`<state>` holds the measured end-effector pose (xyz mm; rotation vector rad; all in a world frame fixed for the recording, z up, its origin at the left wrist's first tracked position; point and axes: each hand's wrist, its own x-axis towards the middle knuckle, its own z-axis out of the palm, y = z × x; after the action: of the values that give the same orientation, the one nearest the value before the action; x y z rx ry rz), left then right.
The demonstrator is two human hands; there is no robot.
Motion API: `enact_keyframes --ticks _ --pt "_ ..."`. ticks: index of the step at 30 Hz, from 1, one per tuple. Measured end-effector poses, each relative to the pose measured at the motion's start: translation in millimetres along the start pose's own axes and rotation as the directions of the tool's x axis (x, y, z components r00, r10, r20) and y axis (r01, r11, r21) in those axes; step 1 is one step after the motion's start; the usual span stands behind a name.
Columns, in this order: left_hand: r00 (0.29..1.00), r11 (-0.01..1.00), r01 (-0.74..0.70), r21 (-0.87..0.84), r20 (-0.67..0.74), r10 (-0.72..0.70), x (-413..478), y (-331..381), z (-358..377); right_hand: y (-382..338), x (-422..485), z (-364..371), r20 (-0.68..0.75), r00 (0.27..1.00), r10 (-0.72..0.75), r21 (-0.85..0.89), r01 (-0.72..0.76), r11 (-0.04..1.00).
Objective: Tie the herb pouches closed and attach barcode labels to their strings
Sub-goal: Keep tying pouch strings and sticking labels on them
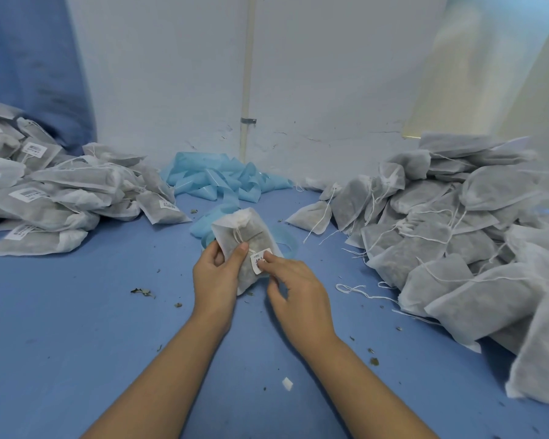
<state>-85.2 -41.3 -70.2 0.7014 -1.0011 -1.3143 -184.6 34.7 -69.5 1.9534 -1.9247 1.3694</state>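
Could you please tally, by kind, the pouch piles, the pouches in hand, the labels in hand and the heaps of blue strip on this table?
Pouch piles: 2 (labelled pile, unlabelled pile)
Held pouch: 1, in the left hand
Held label: 1, pinched by the right hand
Blue strip heap: 1
Total: 5

Blue desk (pixel 76 312); grey-white pouches (pixel 457 248) right and left; pale blue strips (pixel 222 179) far; white label (pixel 260 259) with dark print.

1 head view, looking forward and down, close over blue table (pixel 76 312) toward wall (pixel 330 74)
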Motion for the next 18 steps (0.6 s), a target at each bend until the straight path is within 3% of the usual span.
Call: enact_keyframes --ticks 7,12,18 --pt "0.994 0.981 0.11 -0.157 0.023 -0.108 3.0 5.2 -1.4 -2.6 -0.6 -0.7 0.038 0.999 -0.02 -0.13 0.025 0.991" --pt "0.989 0.989 0.127 -0.07 0.09 -0.121 2.3 3.8 -1.1 0.3 0.1 -1.2 0.074 0.997 -0.015 -0.094 0.022 0.995" --pt "0.984 0.973 0.163 -0.163 0.096 -0.148 4.0 3.8 -4.2 1.7 1.3 -0.6 0.09 0.996 0.004 -0.006 -0.003 1.0"
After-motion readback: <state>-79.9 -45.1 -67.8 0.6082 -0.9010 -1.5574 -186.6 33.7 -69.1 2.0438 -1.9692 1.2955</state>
